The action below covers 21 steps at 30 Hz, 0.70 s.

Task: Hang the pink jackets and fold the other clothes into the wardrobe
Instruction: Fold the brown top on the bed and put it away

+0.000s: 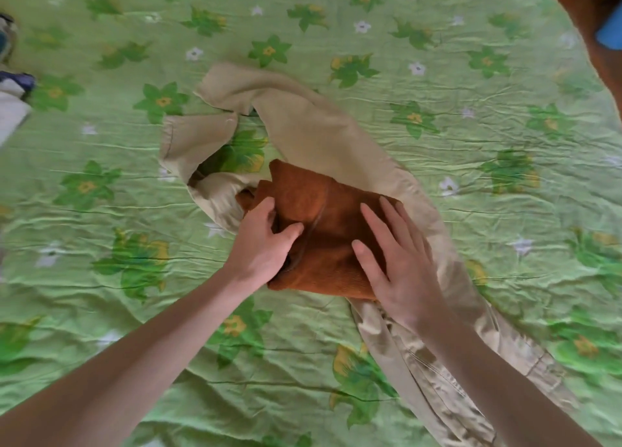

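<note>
Folded rust-brown garment [323, 231] mid-bed atop beige trousers [313, 133], left hand [266, 241] pinching its left edge w/ curled fingers, right hand [397, 261] flat, fingers straight, pressing its right side, green floral bedsheet [471, 127] underneath

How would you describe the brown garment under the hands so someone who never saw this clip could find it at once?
Start from the green flowered bedsheet that fills the view. Across its middle lies a pair of beige trousers. On them sits the folded rust-brown garment, gripped by the left hand and pressed by the flat right hand; it is the only fuzzy, dark-orange bundle there.
</note>
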Each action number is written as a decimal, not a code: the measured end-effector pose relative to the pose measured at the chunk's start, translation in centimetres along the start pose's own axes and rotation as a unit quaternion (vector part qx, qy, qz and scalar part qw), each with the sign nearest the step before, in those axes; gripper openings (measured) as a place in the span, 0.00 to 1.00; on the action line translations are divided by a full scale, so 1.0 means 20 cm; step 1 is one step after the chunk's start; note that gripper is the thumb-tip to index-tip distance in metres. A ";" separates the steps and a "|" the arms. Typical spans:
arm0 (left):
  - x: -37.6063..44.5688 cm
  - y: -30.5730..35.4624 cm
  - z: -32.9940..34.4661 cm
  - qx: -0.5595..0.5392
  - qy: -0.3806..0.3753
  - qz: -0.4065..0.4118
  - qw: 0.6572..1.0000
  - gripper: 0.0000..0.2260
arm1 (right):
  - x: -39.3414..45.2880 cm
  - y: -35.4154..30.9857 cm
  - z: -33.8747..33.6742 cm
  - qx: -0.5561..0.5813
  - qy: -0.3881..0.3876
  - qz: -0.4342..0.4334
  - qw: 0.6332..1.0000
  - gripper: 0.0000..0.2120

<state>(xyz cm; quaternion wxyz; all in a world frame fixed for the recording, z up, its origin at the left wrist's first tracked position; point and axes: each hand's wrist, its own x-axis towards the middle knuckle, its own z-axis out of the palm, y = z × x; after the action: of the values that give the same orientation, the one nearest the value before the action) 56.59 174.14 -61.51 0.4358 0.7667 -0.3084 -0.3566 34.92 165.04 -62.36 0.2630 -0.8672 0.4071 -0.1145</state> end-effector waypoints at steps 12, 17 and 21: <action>0.06 -0.20 -0.02 0.115 0.171 -0.019 0.978 0.20 | 0.19 -0.10 0.42 -0.214 -0.014 0.042 0.976 0.37; 0.08 -0.26 0.09 0.398 0.096 0.229 0.883 0.24 | 0.20 -0.13 0.47 -0.243 -0.030 0.057 0.968 0.37; 0.17 -0.36 0.10 0.454 0.027 0.208 0.866 0.28 | 0.22 -0.08 0.42 -0.134 -0.007 0.040 0.990 0.29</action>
<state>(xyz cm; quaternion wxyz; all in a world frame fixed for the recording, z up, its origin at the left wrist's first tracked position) 58.09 173.66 -69.54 0.1119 0.8075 -0.5763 -0.0575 42.30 165.48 -68.63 0.1516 -0.8782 0.4517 -0.0422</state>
